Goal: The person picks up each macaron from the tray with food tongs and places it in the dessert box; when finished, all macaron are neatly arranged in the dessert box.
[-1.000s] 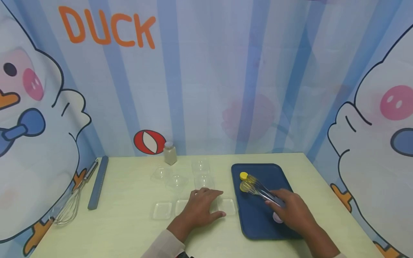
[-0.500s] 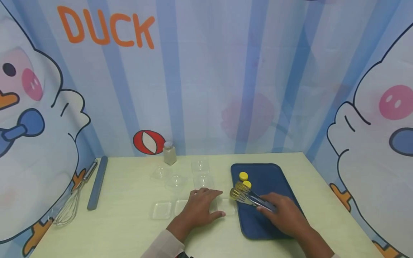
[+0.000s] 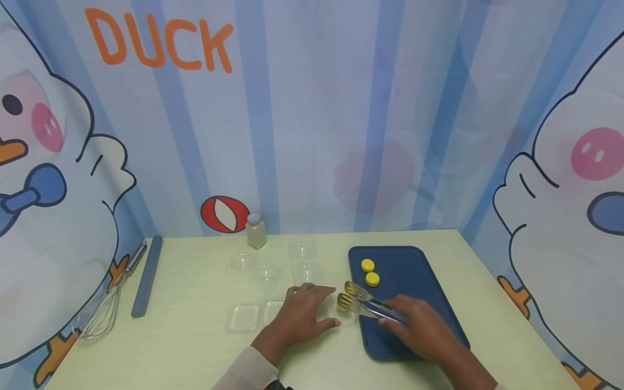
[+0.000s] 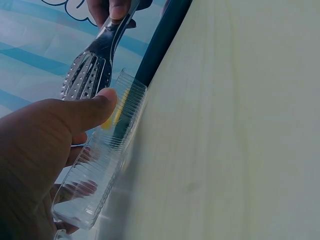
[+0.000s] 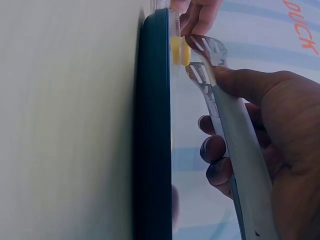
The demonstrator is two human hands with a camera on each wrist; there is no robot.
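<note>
Dark blue rectangular tray [image 3: 404,271]: stands just beside the row of clear plastic boxes [image 3: 245,318], presumably to shorten the carry. Left hand [image 3: 307,314]: fingers spread wide at the row, apparently steadying light plastic. Right hand [image 3: 419,325]: grips silver metal tongs [image 5: 237,130], tips parted at the end box. Yellow round pieces [image 3: 368,265]: two on the tray, one near the tips.

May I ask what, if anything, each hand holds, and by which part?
The right hand grips silver metal tongs by the handle. The left hand lies at the rim of a clear plastic container; whether it grips cannot be told.
</note>
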